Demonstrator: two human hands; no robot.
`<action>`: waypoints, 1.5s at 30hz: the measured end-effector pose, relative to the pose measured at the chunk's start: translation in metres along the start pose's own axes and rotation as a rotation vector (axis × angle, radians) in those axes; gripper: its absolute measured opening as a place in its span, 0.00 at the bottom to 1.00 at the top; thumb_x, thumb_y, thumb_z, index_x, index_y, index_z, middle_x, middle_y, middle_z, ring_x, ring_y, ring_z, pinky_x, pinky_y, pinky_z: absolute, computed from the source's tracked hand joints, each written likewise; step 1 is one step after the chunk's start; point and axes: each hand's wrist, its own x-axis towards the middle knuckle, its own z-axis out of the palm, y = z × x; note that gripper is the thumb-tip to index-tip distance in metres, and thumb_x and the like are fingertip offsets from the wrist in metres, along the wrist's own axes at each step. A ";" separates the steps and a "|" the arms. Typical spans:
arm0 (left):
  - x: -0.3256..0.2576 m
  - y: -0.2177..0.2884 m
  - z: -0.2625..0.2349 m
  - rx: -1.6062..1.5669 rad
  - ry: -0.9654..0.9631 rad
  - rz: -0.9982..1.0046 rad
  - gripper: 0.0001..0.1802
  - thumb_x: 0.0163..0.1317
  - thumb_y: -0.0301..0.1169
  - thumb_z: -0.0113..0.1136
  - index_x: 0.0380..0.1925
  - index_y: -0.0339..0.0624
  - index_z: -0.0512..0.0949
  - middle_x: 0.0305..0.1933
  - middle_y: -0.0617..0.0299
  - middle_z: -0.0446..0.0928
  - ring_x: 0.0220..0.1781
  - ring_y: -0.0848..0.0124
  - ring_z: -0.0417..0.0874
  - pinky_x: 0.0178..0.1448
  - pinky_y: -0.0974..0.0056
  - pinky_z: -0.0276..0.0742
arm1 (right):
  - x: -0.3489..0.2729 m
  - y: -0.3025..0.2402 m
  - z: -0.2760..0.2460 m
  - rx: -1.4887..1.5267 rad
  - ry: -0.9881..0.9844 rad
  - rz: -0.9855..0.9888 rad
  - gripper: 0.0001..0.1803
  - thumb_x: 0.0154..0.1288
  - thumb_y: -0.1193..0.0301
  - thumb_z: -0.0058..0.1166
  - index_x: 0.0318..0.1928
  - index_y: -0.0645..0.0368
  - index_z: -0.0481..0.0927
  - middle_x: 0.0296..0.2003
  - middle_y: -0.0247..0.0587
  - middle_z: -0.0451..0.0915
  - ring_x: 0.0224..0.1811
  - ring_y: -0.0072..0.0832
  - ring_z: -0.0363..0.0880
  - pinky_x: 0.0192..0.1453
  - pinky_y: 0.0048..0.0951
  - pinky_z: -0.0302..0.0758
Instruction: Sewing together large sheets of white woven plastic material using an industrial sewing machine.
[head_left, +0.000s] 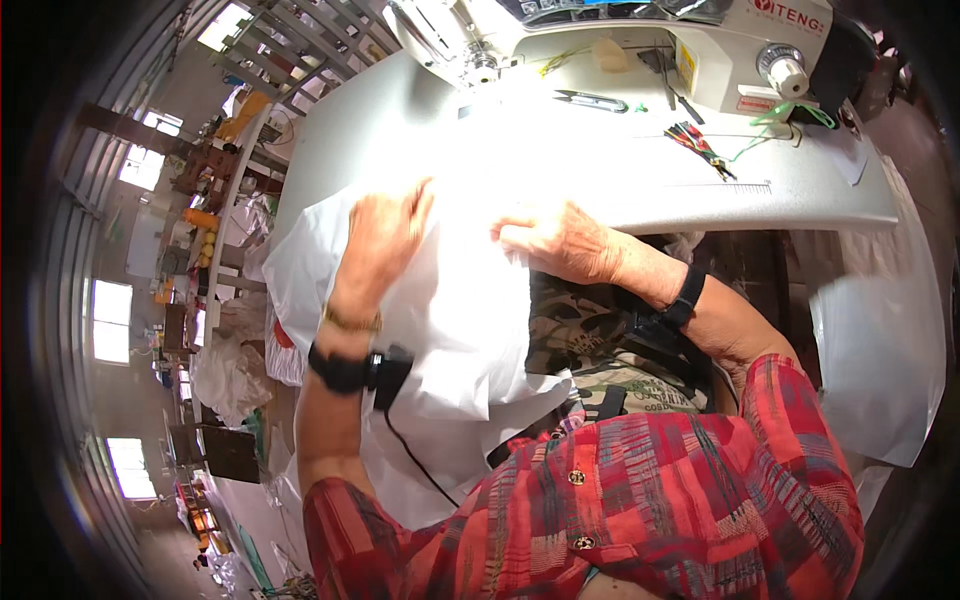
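The sewing machine (640, 40) runs off the upper edge, so its top is cut away, and glare washes out its needle area and the far middle of the sewing table (560, 170). The white fabric (460, 300) hides the table's near left edge, and its lower end is covered by the red plaid shirt (650, 500). The left hand (380, 245) has its fingertips lost in glare. The right hand (560, 240) has its fingertips buried in fabric.
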 end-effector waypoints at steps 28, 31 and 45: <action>0.111 0.021 0.082 0.080 -0.034 -0.108 0.18 0.51 0.39 0.63 0.26 0.30 0.82 0.27 0.40 0.80 0.35 0.45 0.84 0.44 0.51 0.80 | 0.000 0.004 0.002 0.032 -0.081 -0.053 0.09 0.52 0.71 0.58 0.30 0.56 0.70 0.30 0.36 0.72 0.36 0.36 0.76 0.45 0.35 0.74; 0.115 0.022 0.079 0.087 -0.093 -0.116 0.17 0.51 0.37 0.62 0.25 0.30 0.82 0.28 0.39 0.80 0.35 0.45 0.84 0.44 0.51 0.80 | 0.002 -0.002 0.001 0.037 -0.051 -0.048 0.09 0.51 0.72 0.58 0.31 0.56 0.70 0.30 0.36 0.71 0.36 0.36 0.76 0.44 0.36 0.73; 0.111 0.015 0.082 -0.097 -0.063 -0.152 0.14 0.50 0.33 0.59 0.23 0.28 0.78 0.24 0.36 0.76 0.27 0.46 0.81 0.38 0.51 0.77 | 0.019 -0.015 -0.019 -0.017 -0.152 -0.044 0.07 0.50 0.73 0.55 0.31 0.56 0.71 0.30 0.37 0.71 0.34 0.36 0.76 0.41 0.37 0.73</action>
